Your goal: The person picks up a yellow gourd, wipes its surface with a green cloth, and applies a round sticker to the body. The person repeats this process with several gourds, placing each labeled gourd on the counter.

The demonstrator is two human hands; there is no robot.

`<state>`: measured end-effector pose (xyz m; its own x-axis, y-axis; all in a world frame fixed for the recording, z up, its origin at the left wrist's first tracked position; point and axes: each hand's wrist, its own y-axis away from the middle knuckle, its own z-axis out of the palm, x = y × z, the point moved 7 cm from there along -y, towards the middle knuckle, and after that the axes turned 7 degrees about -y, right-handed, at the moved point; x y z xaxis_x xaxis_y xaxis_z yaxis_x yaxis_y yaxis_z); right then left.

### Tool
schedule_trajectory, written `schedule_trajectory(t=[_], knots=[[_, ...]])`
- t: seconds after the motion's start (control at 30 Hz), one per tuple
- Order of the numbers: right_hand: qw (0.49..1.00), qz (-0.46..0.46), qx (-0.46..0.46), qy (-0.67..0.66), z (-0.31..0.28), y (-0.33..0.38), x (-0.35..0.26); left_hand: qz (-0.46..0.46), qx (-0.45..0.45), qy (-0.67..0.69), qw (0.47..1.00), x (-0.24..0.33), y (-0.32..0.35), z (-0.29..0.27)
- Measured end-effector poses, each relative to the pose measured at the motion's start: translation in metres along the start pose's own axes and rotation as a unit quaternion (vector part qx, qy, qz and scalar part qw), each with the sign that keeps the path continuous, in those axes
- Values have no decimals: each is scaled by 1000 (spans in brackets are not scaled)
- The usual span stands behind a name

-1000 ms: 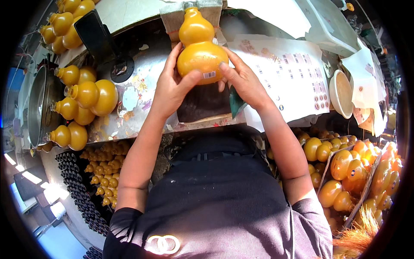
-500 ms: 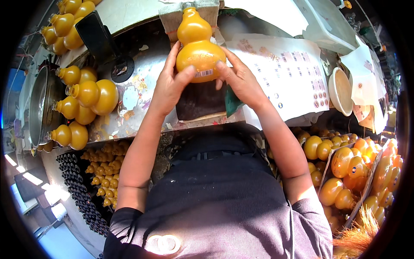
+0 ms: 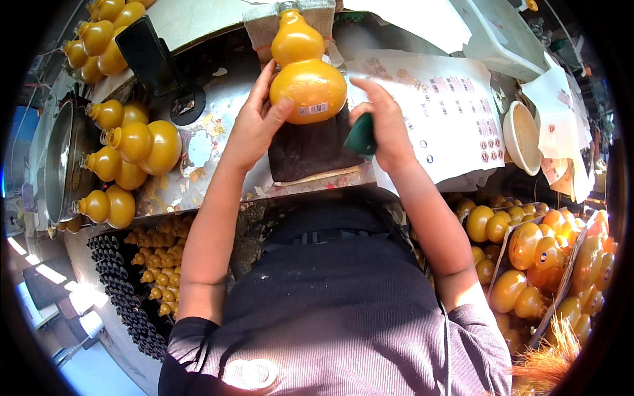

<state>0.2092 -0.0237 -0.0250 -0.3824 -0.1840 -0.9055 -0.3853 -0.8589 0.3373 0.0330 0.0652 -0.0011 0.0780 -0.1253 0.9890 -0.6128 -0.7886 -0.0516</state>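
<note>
A yellow gourd-shaped bottle [image 3: 308, 82] lies on its side over a dark pad [image 3: 307, 155], its neck pointing away from me against a pale cloth-covered rest [image 3: 258, 30]. A small white barcode label shows on its lower bulb. My left hand [image 3: 259, 122] grips the lower bulb from the left, with the thumb on the near side and the fingers along the flank. Just right of the bottle and apart from it, my right hand [image 3: 386, 125] holds a dark green flat piece [image 3: 361, 135] in its curled fingers, the index finger stretched toward the bottle.
White sticker sheets [image 3: 436, 125] cover the bench at right, beside a pale bowl [image 3: 522, 138]. Several yellow gourd bottles [image 3: 135, 145] stand at left near a phone on a stand [image 3: 146, 56]. More bottles [image 3: 525, 254] fill crates below right, and others [image 3: 162, 264] sit below left.
My right hand has come off the bottle's right side and moved slightly right and down. The green piece has swung into fuller view. My left hand stays on the bottle.
</note>
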Motion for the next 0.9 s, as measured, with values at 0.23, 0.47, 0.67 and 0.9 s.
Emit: schedule_trajectory(t=[0.23, 0.47, 0.67, 0.9], knots=[[914, -359, 55, 183, 6, 56, -53, -69, -19, 57, 996, -11, -5, 0], [690, -627, -32, 360, 67, 82, -33, -68, -32, 154, 985, -6, -5, 6], [686, -598, -140, 391, 87, 83, -21, -83, -40, 135, 987, -5, -4, 4], [886, -415, 31, 204, 33, 64, -54, -83, 6, 156, 984, -2, -7, 6]])
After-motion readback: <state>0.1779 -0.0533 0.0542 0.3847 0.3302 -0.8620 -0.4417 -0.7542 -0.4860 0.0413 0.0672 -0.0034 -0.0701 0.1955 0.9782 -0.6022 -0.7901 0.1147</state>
